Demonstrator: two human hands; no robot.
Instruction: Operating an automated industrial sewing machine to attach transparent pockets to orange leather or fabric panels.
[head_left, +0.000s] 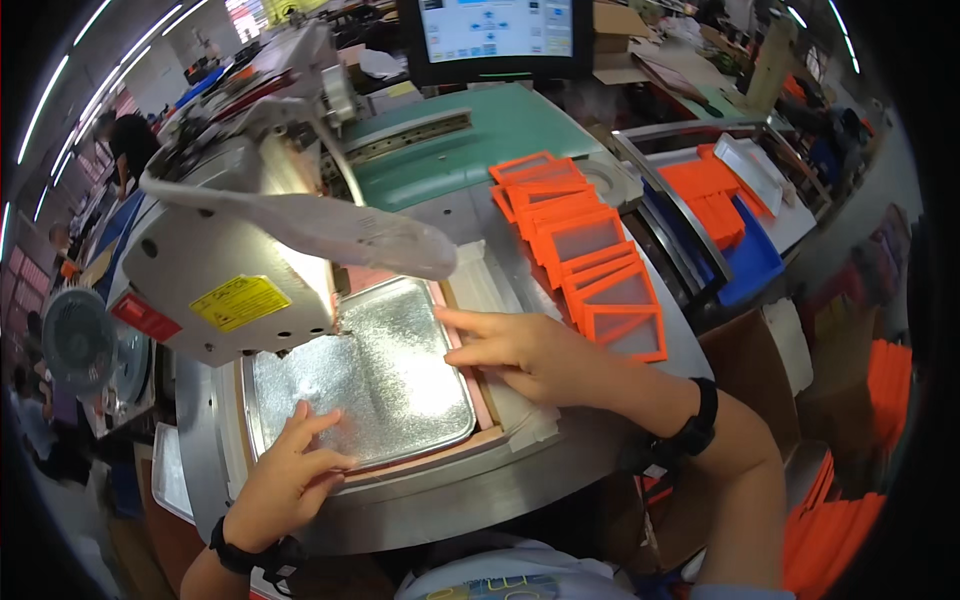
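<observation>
A shiny metal tray (395, 370) with a raised rim lies flat inside a shallow wooden frame (470, 443), under the head of a white sewing machine (240, 260). My left hand (298, 458) is over the tray's near left edge, its fingers spread and holding nothing. At the right edge, my right hand (525, 350) stretches its fingers over the rim, with the fingertips at or just above the metal. Whether either hand presses on the tray I cannot tell. The machine head hides the tray's far left part.
Orange-edged mesh pouches (585, 245) overlap in a row right of the frame. Behind them sits a blue bin (752, 262) beside more orange pieces. A screen (500, 35) stands beyond the green machine bed (490, 125). Another metal tray (172, 470) is low at the left.
</observation>
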